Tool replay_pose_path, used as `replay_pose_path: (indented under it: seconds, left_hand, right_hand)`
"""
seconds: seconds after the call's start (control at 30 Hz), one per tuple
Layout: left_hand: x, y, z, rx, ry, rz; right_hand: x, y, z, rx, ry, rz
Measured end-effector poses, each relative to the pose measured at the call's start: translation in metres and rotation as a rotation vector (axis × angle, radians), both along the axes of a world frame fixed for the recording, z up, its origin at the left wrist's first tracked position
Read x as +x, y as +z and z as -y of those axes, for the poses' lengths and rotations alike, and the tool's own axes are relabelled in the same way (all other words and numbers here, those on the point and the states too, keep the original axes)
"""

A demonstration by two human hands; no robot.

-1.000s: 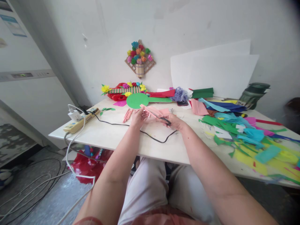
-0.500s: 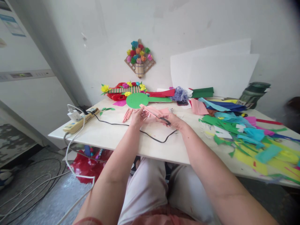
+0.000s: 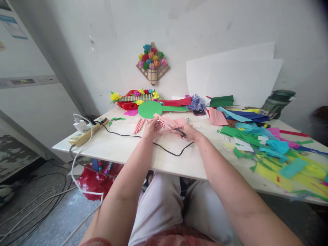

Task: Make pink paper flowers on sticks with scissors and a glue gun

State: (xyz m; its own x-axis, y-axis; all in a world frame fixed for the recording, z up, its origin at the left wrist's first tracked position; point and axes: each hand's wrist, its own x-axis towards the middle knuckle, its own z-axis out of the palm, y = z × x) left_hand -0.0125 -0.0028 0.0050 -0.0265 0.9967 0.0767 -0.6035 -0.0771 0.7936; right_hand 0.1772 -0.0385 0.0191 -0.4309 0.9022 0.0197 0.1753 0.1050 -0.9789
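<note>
My left hand [image 3: 151,128] pinches the near end of a folded pink paper strip [image 3: 166,121] above the white table [image 3: 123,147]. My right hand [image 3: 188,132] grips a thin black tool [image 3: 179,131] whose tip lies against the same strip; a black cord [image 3: 169,150] runs from it across the table. Several rolled pink paper sticks [image 3: 139,125] lie just left of my left hand. A green paper disc [image 3: 150,109] sits behind the hands.
A power strip [image 3: 87,134] with a white plug sits on the table's left corner. Coloured paper scraps [image 3: 266,147] cover the right side. Paper flowers [image 3: 135,97] and white card sheets [image 3: 230,82] stand at the back wall. Cables and a red bag [image 3: 96,182] lie on the floor.
</note>
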Motion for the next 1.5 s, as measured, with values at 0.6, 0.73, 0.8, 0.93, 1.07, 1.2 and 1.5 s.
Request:
replay_pose_path:
  seconds: [0.6, 0.73, 0.8, 0.93, 1.07, 1.2, 1.5]
  left_hand:
    - [-0.001, -0.003, -0.003, 0.015, -0.019, 0.004]
    - [-0.001, -0.002, -0.002, 0.012, -0.023, -0.001]
    - [0.000, 0.000, -0.001, 0.000, -0.028, 0.000]
    - [0.002, 0.002, 0.002, -0.002, -0.037, 0.001]
    - [0.002, 0.002, 0.003, 0.006, -0.051, -0.009]
    - [0.001, 0.001, 0.002, 0.002, -0.056, -0.017]
    - [0.000, -0.002, -0.001, 0.015, -0.053, -0.020]
  right_hand:
    - [0.000, -0.003, -0.006, 0.019, -0.008, 0.009]
    - [0.000, -0.003, -0.005, 0.008, -0.008, -0.002]
    - [0.000, -0.002, -0.004, 0.000, -0.017, 0.005]
    - [-0.001, 0.001, -0.001, -0.023, -0.027, 0.031]
    - [-0.002, 0.005, 0.002, -0.047, -0.028, -0.001]
    - [-0.002, 0.005, 0.001, -0.047, -0.023, 0.001]
    - [0.002, -0.005, -0.011, -0.006, -0.001, 0.010]
